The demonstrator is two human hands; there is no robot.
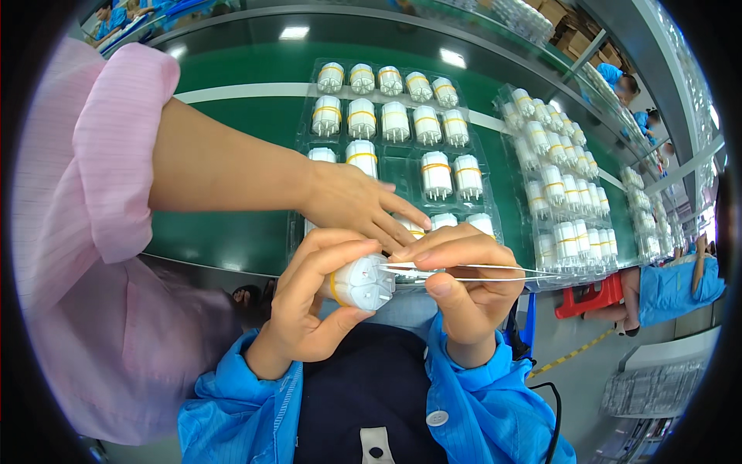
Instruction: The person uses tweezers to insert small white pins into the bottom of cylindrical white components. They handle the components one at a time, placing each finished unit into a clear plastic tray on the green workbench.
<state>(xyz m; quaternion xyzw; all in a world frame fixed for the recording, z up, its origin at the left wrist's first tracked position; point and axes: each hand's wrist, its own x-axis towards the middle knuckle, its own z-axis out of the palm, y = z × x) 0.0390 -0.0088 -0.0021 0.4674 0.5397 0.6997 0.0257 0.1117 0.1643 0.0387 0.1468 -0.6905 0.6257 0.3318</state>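
Observation:
My left hand [303, 298] grips a white cylindrical plastic part [365, 283] with a yellow band, its end face turned to the right. Between the thumb and fingers of my right hand [473, 290] is a pair of metal tweezers [506, 271]. Their tips reach the end face of the part; whether they pinch anything there is too small to tell. Just beyond my hands, a clear plastic tray [398, 166] carries rows of similar white parts [395, 122], many with yellow bands and prongs. Another person's hand [359, 203] lies over that tray.
The other person's arm and pink sleeve [116, 139] come in from the left, close to my left hand. More loaded trays [568, 185] stand along the green belt [224, 131] to the right. A red stool [589, 298] and other seated people are farther right.

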